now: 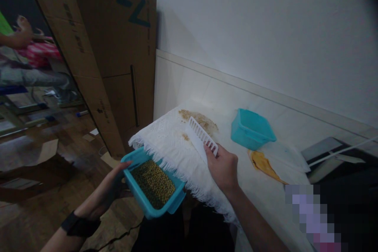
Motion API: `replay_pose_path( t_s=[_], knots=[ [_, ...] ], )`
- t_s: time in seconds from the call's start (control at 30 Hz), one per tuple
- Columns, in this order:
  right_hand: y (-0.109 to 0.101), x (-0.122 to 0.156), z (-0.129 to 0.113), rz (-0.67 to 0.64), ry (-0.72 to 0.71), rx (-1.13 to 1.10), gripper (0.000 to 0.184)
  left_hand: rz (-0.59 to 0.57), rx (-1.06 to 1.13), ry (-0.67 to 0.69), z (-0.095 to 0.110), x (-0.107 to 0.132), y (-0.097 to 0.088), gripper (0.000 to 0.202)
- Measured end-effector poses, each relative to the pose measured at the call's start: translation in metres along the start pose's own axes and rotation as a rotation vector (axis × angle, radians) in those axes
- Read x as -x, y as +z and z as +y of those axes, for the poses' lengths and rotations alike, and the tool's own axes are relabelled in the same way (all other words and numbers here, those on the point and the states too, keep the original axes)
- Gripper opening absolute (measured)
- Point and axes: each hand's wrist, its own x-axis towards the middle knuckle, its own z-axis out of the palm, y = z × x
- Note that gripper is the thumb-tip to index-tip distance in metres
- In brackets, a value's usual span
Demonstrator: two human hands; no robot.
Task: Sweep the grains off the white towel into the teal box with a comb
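My left hand point(110, 183) grips the left rim of a turquoise plastic bin point(147, 208). The bin hangs tilted at the table's front edge, beneath the fringe of a white cloth point(161, 138). Inside lie small yellow beans point(158, 179) and darker green ones. My right hand point(223, 167) is closed on a white slotted plastic piece point(199, 138), held low over the cloth with its slotted edge facing away from me. Beyond that piece a patch of light brown grains point(203, 120) spreads on the cloth, with a smaller clump point(185, 137) to its left.
A second turquoise bin point(251, 128) stands near the wall, with a crumpled orange-yellow cloth point(262, 163) before it. At the left rises a tall cardboard box point(118, 47). Behind it another person's arm point(14, 39) shows. Dark items crowd the right edge, partly blurred out.
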Motion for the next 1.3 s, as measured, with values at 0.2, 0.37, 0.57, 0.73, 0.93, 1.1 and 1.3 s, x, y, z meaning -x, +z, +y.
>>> replay_pose_path(
  t_s=[0.2, 0.37, 0.57, 0.73, 0.93, 1.1, 1.3],
  knots=[
    [-0.001, 0.003, -0.009, -0.02, -0.026, -0.064, 0.032, -0.017, 0.006, 0.005, -0.003, 0.005, 0.001, 0.061],
    [-0.002, 0.0, -0.009, -0.018, -0.033, -0.041, 0.033, 0.018, -0.005, -0.017, -0.003, 0.006, 0.004, 0.057],
    [0.0, 0.003, -0.007, -0.036, -0.044, -0.044, 0.033, 0.015, 0.002, -0.041, -0.003, 0.006, 0.007, 0.057],
    [-0.001, 0.004, -0.012, -0.068, -0.049, -0.084, 0.03, 0.013, -0.005, -0.051, -0.004, 0.009, 0.007, 0.059],
    [-0.002, 0.002, -0.017, -0.075, -0.083, -0.116, 0.03, 0.002, -0.007, -0.049, -0.005, 0.009, 0.007, 0.068],
    [-0.003, 0.003, -0.02, -0.078, -0.118, -0.15, 0.029, 0.004, -0.015, -0.063, -0.007, 0.007, 0.005, 0.071],
    [-0.004, 0.004, -0.02, -0.08, -0.137, -0.154, 0.028, 0.004, -0.015, -0.058, -0.008, 0.007, 0.002, 0.066]
  ],
)
